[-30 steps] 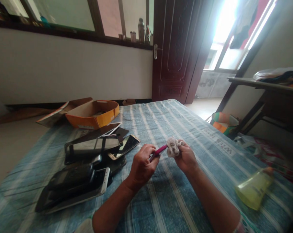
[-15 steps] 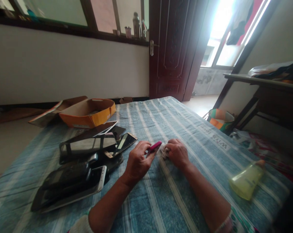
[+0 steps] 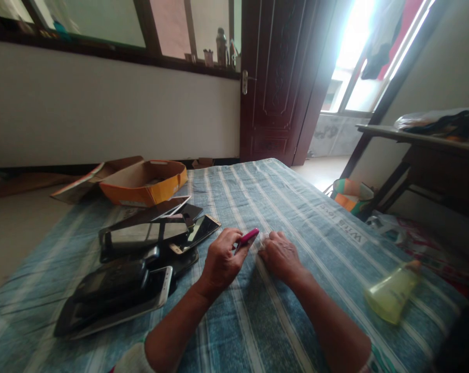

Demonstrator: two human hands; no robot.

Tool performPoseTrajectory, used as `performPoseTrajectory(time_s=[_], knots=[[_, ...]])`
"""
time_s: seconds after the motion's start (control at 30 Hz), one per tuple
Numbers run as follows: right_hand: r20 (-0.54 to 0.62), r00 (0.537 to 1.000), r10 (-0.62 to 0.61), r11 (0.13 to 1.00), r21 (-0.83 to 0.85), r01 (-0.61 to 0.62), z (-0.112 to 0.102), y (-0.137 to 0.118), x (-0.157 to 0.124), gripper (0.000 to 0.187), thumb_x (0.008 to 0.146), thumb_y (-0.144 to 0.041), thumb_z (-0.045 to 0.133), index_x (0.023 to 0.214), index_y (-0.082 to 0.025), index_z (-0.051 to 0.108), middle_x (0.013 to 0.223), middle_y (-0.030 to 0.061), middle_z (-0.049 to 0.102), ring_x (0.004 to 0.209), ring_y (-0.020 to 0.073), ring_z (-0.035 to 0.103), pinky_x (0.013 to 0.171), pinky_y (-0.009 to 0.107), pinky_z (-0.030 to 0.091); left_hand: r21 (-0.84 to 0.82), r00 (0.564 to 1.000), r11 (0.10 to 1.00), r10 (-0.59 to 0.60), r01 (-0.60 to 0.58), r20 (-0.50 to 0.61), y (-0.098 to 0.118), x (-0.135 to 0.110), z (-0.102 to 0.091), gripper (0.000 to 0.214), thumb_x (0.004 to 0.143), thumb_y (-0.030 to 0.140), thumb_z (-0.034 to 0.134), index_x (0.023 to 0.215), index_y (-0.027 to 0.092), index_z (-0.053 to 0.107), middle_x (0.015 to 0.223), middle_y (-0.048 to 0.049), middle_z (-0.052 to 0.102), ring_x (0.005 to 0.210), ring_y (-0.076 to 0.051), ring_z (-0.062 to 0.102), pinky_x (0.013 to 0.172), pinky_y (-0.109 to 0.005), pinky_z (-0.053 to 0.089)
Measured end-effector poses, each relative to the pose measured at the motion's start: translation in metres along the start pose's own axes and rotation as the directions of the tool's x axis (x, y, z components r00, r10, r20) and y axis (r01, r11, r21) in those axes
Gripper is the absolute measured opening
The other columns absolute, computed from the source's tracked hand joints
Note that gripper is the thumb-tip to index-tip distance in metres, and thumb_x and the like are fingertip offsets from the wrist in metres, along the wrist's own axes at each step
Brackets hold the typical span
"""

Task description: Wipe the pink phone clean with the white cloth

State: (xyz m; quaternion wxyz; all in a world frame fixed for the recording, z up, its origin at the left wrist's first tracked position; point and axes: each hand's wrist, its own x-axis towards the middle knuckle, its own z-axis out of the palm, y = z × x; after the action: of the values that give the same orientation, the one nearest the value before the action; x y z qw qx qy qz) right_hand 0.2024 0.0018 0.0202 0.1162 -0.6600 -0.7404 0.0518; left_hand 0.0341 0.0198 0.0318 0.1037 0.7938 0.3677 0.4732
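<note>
My left hand (image 3: 221, 260) is closed round a small pink object (image 3: 247, 238), a slim phone-like thing held tilted above the striped blue cloth (image 3: 281, 321). My right hand (image 3: 280, 254) rests knuckles-up on the cloth just to the right of it, fingers curled over a white crumpled rag (image 3: 262, 240) of which only a small edge shows. The two hands are almost touching.
A pile of several phones and tablets (image 3: 141, 259) lies to the left of my hands. An orange cardboard box (image 3: 144, 182) sits behind it. A yellow-green plastic bottle (image 3: 392, 294) lies on its side at the right. A dark wooden table (image 3: 432, 150) stands beyond the right edge.
Both hands have come down from mid-air to the cloth. The white rag, plainly visible before, is now almost hidden under my right hand. The pink object stays in my left hand.
</note>
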Motion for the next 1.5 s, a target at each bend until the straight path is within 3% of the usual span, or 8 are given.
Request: performPoseTrajectory(time_s=[0.13,0.27,0.47,0.6,1.13,1.3,1.4,1.5], knots=[[-0.094,0.984,0.153,0.888,0.451,-0.095,0.01,0.017,0.008,0.023,0.074,-0.003,0.053,0.067,-0.019,0.069,0.082,0.006,0.064,0.088,0.02,0.055,0.076,0.03,0.04,-0.007,1.0,1.0,-0.003,0.003,0.002,-0.001,-0.001,-0.001,0.013,0.084,0.022,0.061,0.073,0.017,0.059,0.08,-0.0055,0.064,0.073,-0.015,0.061,0.064,-0.026,0.051],[-0.003,0.957,0.289,0.395,0.911,-0.117,0.012,0.039,0.015,0.014,0.066,-0.009,0.061,0.07,-0.017,0.072,0.067,0.0011,0.063,0.069,0.016,0.057,0.065,0.027,0.042,-0.005,1.0,1.0,-0.011,0.012,0.005,-0.002,-0.003,-0.001,0.01,0.083,0.02,0.062,0.073,0.018,0.06,0.08,-0.0056,0.064,0.073,-0.015,0.061,0.063,-0.025,0.05],[0.113,0.962,0.247,-0.299,0.953,-0.035,0.007,0.045,0.018,0.032,0.054,-0.01,0.076,0.084,-0.018,0.072,0.077,0.0025,0.07,0.067,0.0154,0.063,0.06,0.027,0.05,-0.026,1.0,1.0,0.0,0.0,-0.012,-0.001,-0.004,-0.001,0.011,0.082,0.021,0.063,0.072,0.018,0.058,0.081,-0.005,0.065,0.074,-0.016,0.061,0.065,-0.026,0.05],[0.099,0.969,0.225,-0.426,0.905,0.006,0.005,0.039,0.017,0.045,0.055,-0.006,0.077,0.096,-0.022,0.07,0.081,0.0008,0.072,0.068,0.0143,0.064,0.059,0.026,0.052,-0.03,1.0,0.999,-0.013,0.013,0.005,-0.002,-0.004,-0.001,0.011,0.083,0.021,0.063,0.073,0.018,0.058,0.081,-0.0051,0.064,0.074,-0.016,0.061,0.066,-0.026,0.05],[-0.022,0.959,0.284,-0.336,0.934,0.12,-0.003,0.009,0.01,0.021,0.058,-0.015,0.082,0.074,-0.019,0.069,0.085,0.004,0.074,0.076,0.0195,0.068,0.068,0.033,0.054,-0.004,1.0,1.0,-0.003,0.003,0.014,0.001,-0.006,0.0,0.009,0.08,0.012,0.059,0.077,0.019,0.056,0.085,-0.0056,0.065,0.081,-0.018,0.063,0.072,-0.029,0.054],[-0.368,0.864,0.345,0.059,0.927,0.371,-0.012,-0.005,-0.002,0.008,0.07,-0.017,0.075,0.072,-0.023,0.069,0.099,0.0027,0.073,0.089,0.0211,0.068,0.082,0.037,0.054,0.009,1.0,1.0,-0.008,0.008,0.02,0.002,-0.007,0.001,0.009,0.081,0.01,0.058,0.077,0.019,0.056,0.085,-0.0059,0.065,0.08,-0.018,0.064,0.07,-0.029,0.054],[-0.514,0.843,0.157,0.336,0.831,0.444,-0.016,-0.013,-0.01,0.015,0.079,-0.015,0.065,0.069,-0.025,0.071,0.107,0.0049,0.072,0.099,0.0225,0.066,0.092,0.04,0.051,0.007,1.0,1.0,0.002,-0.002,0.014,0.001,-0.008,0.001,0.007,0.083,0.012,0.057,0.079,0.018,0.057,0.086,-0.0066,0.065,0.077,-0.017,0.063,0.068,-0.029,0.054],[-0.563,0.826,0.0,0.457,0.735,0.501,-0.015,-0.017,-0.014,0.024,0.083,-0.012,0.057,0.074,-0.028,0.073,0.111,0.0047,0.072,0.11,0.0232,0.063,0.101,0.042,0.046,-0.003,1.0,1.0,0.008,-0.008,0.006,0.0,-0.007,0.001,0.007,0.085,0.013,0.056,0.08,0.017,0.058,0.087,-0.0075,0.065,0.076,-0.017,0.063,0.064,-0.027,0.054]])
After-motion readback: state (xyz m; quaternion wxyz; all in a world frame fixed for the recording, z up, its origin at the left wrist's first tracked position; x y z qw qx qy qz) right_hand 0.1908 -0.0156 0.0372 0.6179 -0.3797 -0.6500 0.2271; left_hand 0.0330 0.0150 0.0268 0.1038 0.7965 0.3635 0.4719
